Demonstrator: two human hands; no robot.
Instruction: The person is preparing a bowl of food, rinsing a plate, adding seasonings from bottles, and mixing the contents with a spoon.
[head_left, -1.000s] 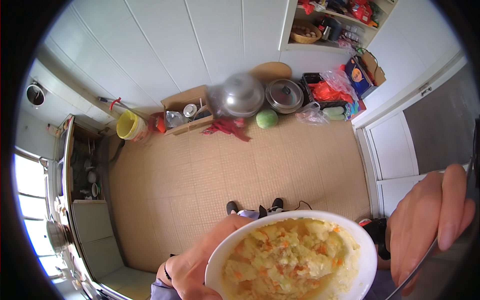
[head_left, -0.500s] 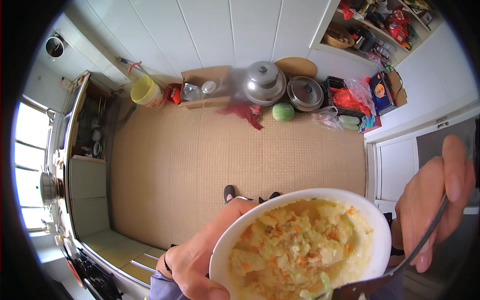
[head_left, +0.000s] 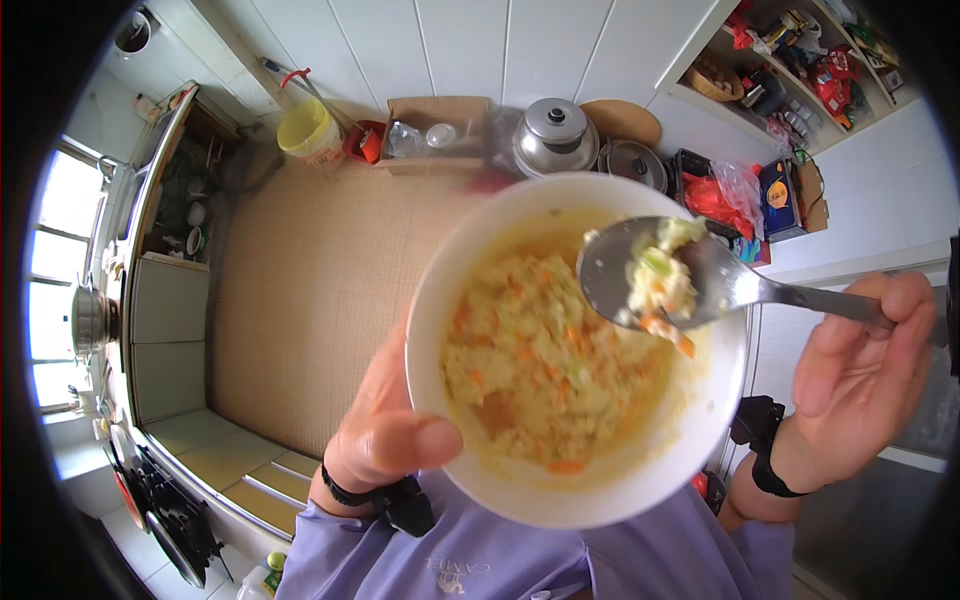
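Note:
My left hand (head_left: 385,425) grips a white bowl (head_left: 590,505) from its left side, the thumb over the rim. Inside lies a soft yellow mash (head_left: 520,370) with orange and green bits, in some broth. Between the fingers and thumb of my right hand (head_left: 865,350) is the handle of a metal spoon (head_left: 720,275). The spoon's head hangs over the bowl's right part, carrying a small lump of the mash (head_left: 660,285). An orange piece hangs at the edge of the spoon. The fingers of my left hand behind the bowl are hidden.
Along the far wall stand a yellow bucket (head_left: 310,135), a cardboard box (head_left: 440,160), a lidded metal pot (head_left: 555,135) and a crate with red bags (head_left: 710,205). Shelves (head_left: 790,70) hang at the upper right. Kitchen cabinets (head_left: 172,300) and a pot (head_left: 90,320) line the left.
The bowl has come up and is seen more from above. My right hand has raised the spoon from the bowl's lower edge to above the mash, with a lump on it.

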